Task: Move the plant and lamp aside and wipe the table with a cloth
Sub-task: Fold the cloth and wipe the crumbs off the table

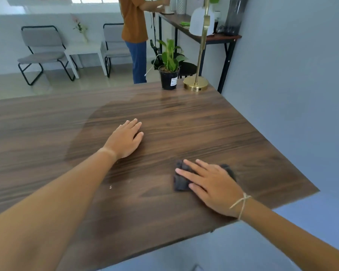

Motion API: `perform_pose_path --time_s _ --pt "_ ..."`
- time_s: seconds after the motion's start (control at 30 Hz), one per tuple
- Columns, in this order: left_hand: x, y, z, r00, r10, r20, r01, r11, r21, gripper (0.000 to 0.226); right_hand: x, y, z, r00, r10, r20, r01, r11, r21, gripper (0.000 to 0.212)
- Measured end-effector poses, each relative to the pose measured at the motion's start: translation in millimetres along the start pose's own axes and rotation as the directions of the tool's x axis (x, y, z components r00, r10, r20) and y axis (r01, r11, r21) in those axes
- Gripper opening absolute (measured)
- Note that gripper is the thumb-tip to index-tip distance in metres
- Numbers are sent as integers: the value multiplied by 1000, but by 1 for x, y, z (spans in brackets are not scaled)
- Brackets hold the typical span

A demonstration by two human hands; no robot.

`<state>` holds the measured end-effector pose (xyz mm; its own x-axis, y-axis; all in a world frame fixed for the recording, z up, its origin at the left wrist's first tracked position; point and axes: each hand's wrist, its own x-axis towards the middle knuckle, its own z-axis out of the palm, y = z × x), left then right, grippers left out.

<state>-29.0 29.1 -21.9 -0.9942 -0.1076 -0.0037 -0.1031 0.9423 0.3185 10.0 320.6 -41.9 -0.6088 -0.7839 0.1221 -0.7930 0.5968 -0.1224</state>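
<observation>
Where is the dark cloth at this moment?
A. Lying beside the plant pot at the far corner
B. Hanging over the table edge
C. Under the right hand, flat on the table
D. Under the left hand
C: the right hand lies spread on the dark cloth, pressing it on the table; the left hand rests bare on the wood.

Right hand [213, 184] flat on cloth [181, 180] — left hand [123, 139] on table [184, 122].

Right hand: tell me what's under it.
A dark cloth lies under the right hand, flat on the wooden table. Its edges show at both sides; the middle is covered.
</observation>
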Motion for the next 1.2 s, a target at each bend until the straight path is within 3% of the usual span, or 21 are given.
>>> perform_pose_path --time_s 0.07,0.17,0.23,0.3,0.4,0.47,0.53,0.63,0.7,0.77,0.8,0.83,0.9,0.97,1.03,1.1,1.17,1.2 --pt "-19 -19 -8 1000 -13 -18 13 1000 -12 51 -11 36 -11 983 182 4 -183 983 30 47" --pt "-48 -40 -16 998 -41 -46 39 998 -40 51 2 84 -27 790 601 122 -604 797 -15 47" --pt "-61 -48 -15 997 -53 -57 49 997 -68 50 29 76 -22 731 679 68 -675 734 -68 48" --pt "-80 -56 -14 997 -47 -58 43 997 -69 50 60 28 -2 799 601 -25 -601 795 -82 49" --pt "-98 -66 -15 999 -29 -35 28 999 -27 49 71 -77 19 972 235 25 -233 971 -55 54" --pt "-103 -74 -20 998 -27 -63 26 999 -22 49 47 -117 23 1000 12 -18 -13 999 -44 50" --pt "-109 -83 -24 995 -55 -84 52 998 -31 49 28 -106 17 998 -67 -18 67 998 -14 49" --pt "-124 -97 -22 992 -101 -79 101 995 -9 49 43 -38 13 988 152 25 -151 987 -50 60" --pt "-131 -104 -18 987 -138 -84 138 990 -4 49 82 -6 12 926 378 27 -373 921 -109 52" --pt "-132 -106 -17 985 -148 -93 150 989 13 48 125 -16 16 871 488 53 -485 872 -63 47" --pt "-131 -106 -16 985 -144 -92 148 989 31 48 142 -34 20 880 471 61 -470 882 -39 47" --pt "-130 -107 -16 986 -142 -92 147 988 42 48 153 -59 25 915 399 54 -398 917 -27 48" --pt "-129 -108 -16 986 -139 -94 144 989 44 48 145 -114 33 992 122 37 -121 992 -29 57" --pt "-129 -110 -15 986 -136 -93 140 989 40 47 101 -148 32 984 -172 52 173 985 -6 54" --pt "-129 -111 -15 987 -133 -85 138 989 46 47 66 -135 25 959 -280 35 280 960 0 46" --pt "-129 -111 -15 988 -130 -83 135 989 59 48 72 -91 19 981 -192 37 193 980 -44 50" --pt "-128 -112 -14 988 -126 -87 133 989 71 48 109 -50 18 991 123 52 -119 990 -70 50" --pt "-128 -112 -14 988 -129 -90 135 988 70 48 130 -43 20 960 271 63 -266 961 -77 48"
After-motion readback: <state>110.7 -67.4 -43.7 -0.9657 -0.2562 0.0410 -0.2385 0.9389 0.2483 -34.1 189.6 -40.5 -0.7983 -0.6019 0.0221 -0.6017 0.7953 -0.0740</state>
